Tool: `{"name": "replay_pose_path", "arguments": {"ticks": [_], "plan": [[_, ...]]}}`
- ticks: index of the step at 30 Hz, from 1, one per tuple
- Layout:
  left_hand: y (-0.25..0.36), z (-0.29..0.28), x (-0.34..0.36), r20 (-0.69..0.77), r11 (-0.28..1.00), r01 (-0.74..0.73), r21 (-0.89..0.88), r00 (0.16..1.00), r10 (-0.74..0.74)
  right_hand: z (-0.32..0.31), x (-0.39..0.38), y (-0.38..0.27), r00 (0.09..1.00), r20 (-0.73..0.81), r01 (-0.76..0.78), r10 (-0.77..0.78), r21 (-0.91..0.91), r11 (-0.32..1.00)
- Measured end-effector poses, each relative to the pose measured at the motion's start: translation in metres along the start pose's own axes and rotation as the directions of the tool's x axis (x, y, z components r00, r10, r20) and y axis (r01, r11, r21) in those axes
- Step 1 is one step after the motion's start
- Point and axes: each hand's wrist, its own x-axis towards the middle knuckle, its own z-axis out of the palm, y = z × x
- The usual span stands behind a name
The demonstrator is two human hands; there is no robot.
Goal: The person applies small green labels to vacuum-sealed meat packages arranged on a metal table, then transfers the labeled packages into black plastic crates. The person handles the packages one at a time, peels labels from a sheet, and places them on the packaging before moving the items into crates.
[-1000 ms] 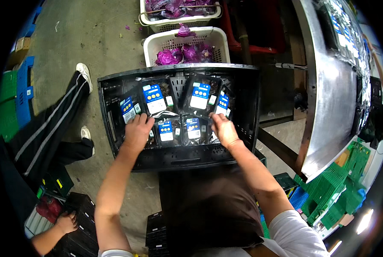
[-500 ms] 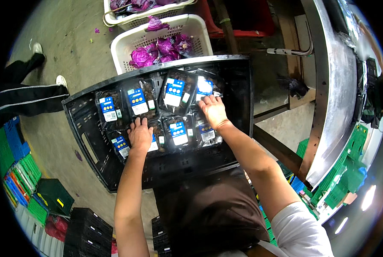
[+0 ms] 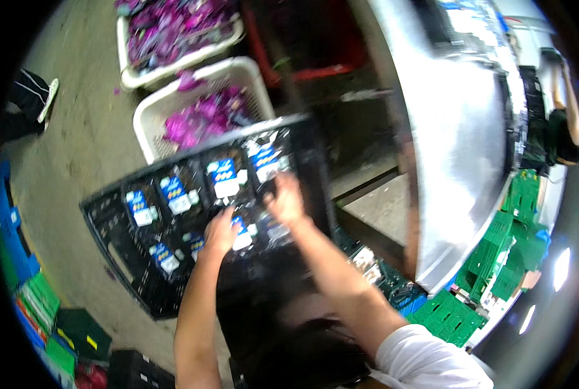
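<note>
OK so, eight wrapped packs (image 3: 226, 179) are inside the black crate (image 3: 313, 170), two rows of four running left to right. I'd say the laying-out is pretty much done; the rows slant a bit, so straightness is about all that looks left. The left hand (image 3: 221, 235) is over the middle of the crate's front row, fingertips down at the packs, too blurry to tell if it's gripping. The right hand (image 3: 288, 201) is open by the packs near the crate's right end, thumb apart from the fingers.

Far left of the crate there's someone's white shoe (image 3: 51, 98) on a grubby concrete floor (image 3: 85, 123). Just beyond the crate: white baskets (image 3: 148, 123) of purple leaves (image 3: 192, 124). Right of it, a shiny metal counter (image 3: 461, 129), then green crates (image 3: 454, 319). Can't see what's supporting the crate.
</note>
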Motion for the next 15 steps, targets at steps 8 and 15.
{"name": "replay_pose_path", "arguments": {"ticks": [8,15], "plan": [[0.114,-0.076,-0.046,-0.428,0.776,-0.232,-0.587,0.902,-0.054,-0.257,-0.097,-0.164,0.872,0.339,0.039,-0.354,0.672,0.739],[0.391,-0.184,-0.006,-0.712,0.811,-0.575,-0.106,0.613,0.341,-0.498,0.066,-0.026,0.933,-0.284,0.257,-0.223,0.089,0.962]]}}
